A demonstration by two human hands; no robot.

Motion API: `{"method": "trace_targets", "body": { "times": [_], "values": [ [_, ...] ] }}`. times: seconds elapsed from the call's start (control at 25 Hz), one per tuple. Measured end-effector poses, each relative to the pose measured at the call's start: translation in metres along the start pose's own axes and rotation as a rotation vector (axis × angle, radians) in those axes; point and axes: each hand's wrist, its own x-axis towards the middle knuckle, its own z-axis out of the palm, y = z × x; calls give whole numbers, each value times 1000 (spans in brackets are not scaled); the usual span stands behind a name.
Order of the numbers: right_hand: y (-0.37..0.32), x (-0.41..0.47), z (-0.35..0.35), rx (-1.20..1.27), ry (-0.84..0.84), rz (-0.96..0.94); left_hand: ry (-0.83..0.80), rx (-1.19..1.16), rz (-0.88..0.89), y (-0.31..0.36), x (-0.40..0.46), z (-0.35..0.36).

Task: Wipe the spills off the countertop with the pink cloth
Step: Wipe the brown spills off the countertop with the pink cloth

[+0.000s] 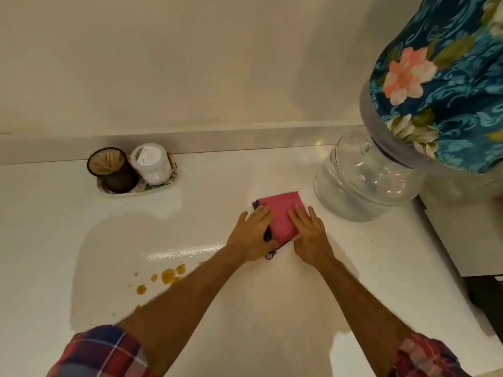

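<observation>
At frame centre, the left hand and right hand lie flat, fingers spread, pressing the folded pink cloth on the white surface. Orange spills sit lower left. The white jar label is unreadable.

Small tray w/ toothpick cup & white jar, floral-covered water bottle on glass dispenser

single head cam, wide-angle, looking forward and steeply down at white surface, close range, both forearms reaching in from bottom edge, wall at top, no second view
</observation>
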Motion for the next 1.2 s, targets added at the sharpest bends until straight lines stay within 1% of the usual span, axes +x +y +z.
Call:
{"method": "trace_targets", "body": {
  "times": [0.08,0.2,0.32,0.4,0.52,0.68,0.76,0.84,0.92,0.96,1.08,1.16,1.2],
  "values": [
    [7,8,7,-43,-71,-15,-122,55,-26,3,14,11],
    [6,15,16,-32,-56,-22,-166,175,-20,2,26,22],
    [-1,16,11,19,30,-29,-116,251,16,-2,26,13],
    [-14,14,3,58,70,-52,-70,216,46,-2,18,-3],
    [-46,3,-18,191,108,-96,-5,143,63,2,-6,-34],
    [-97,-31,-35,257,169,-163,63,223,37,4,-63,-65],
    [-122,-51,-33,252,191,-226,111,224,49,1,-98,-72],
    [-144,-71,-21,214,193,-288,118,238,72,-7,-136,-73],
    [-158,-92,2,137,123,-279,53,247,81,-18,-170,-64],
    [-163,-103,16,95,67,-255,-10,243,76,-24,-185,-57],
    [-180,-136,58,-23,-163,-191,-186,234,59,-48,-224,-37],
    [-189,-147,75,-61,-265,-123,-206,184,21,-64,-244,-32],
    [-194,-149,80,-34,-280,-61,-174,135,-8,-75,-254,-32]
  ]
}}
